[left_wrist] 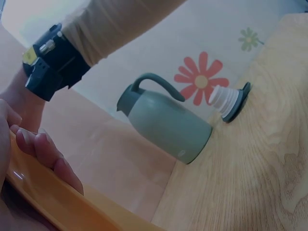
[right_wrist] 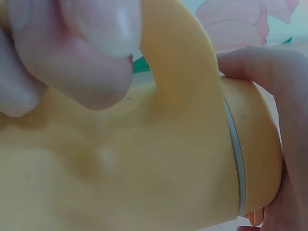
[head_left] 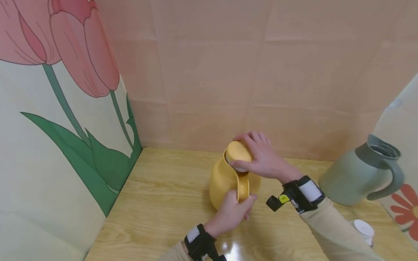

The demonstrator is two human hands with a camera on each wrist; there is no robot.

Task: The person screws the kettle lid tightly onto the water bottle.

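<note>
A yellow vacuum jug (head_left: 219,183) stands on the wooden table in the middle of the head view. My left hand (head_left: 228,214) grips its handle (head_left: 243,186), fingers curled round it. At the jug's mouth, my right hand (head_left: 264,161) holds the round yellow lid (head_left: 239,150) between thumb and fingers. In the right wrist view, the lid (right_wrist: 252,149) sits at the jug's top with a thin pale ring between them, and the right hand (right_wrist: 291,115) wraps over it. Left-hand fingers (right_wrist: 96,53) partly cover the handle there.
On the right of the table stands a grey-green jug (head_left: 349,177) with its mouth uncovered. Its apparent stopper, white and threaded with a dark green top (left_wrist: 231,103), lies nearby. A pink-beige backdrop (head_left: 209,79) rises behind; a tulip-printed panel (head_left: 49,174) borders the left.
</note>
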